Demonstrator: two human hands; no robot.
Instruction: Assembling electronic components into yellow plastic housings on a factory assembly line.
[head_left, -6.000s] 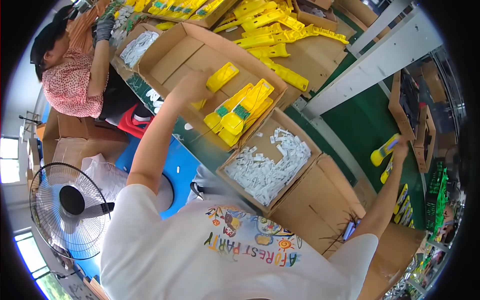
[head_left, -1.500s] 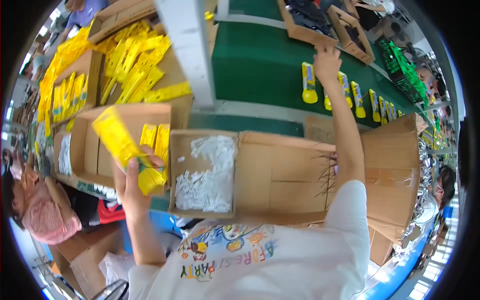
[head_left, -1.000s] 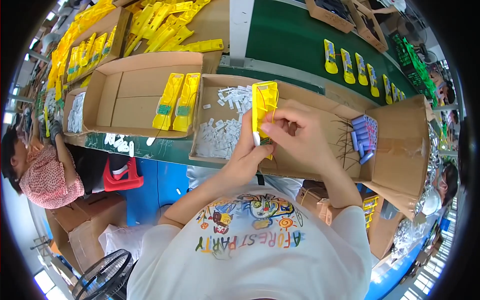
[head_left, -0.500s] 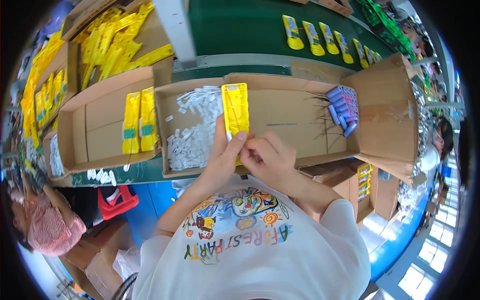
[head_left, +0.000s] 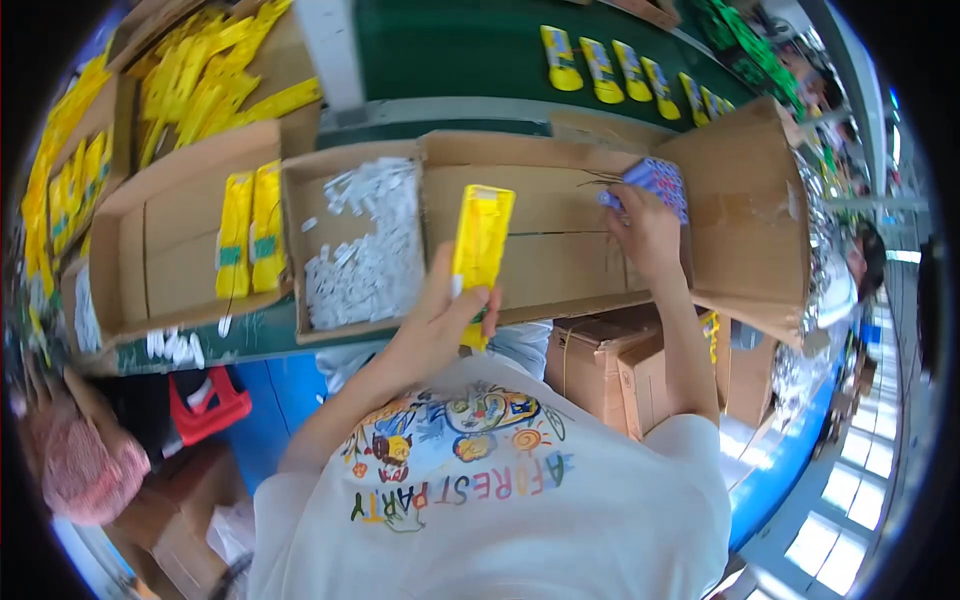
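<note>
My left hand [head_left: 440,312] grips a long yellow plastic casing [head_left: 484,235] by its lower end, held tilted above the front of the boxes. Over at the right end of the long cardboard box [head_left: 520,262], my right hand [head_left: 648,235] has its fingers closed at a purple battery cell [head_left: 606,198]. More purple cylindrical cells [head_left: 655,178] with thin dark wires are stacked behind that hand, which partly hides them. Many small white plastic pieces [head_left: 365,265] fill the box left of the casing.
Two yellow casings with green parts [head_left: 234,240] lie in the left box. A bin of yellow casings [head_left: 200,80] stands behind it. Several yellow pieces [head_left: 602,72] line the green table beyond. A co-worker [head_left: 90,460] sits at left, near a red stool [head_left: 212,405].
My right hand has left the yellow casing and reached right to the purple cells. My left hand keeps the casing, now lower and tilted to the right. The whole view has shifted slightly.
</note>
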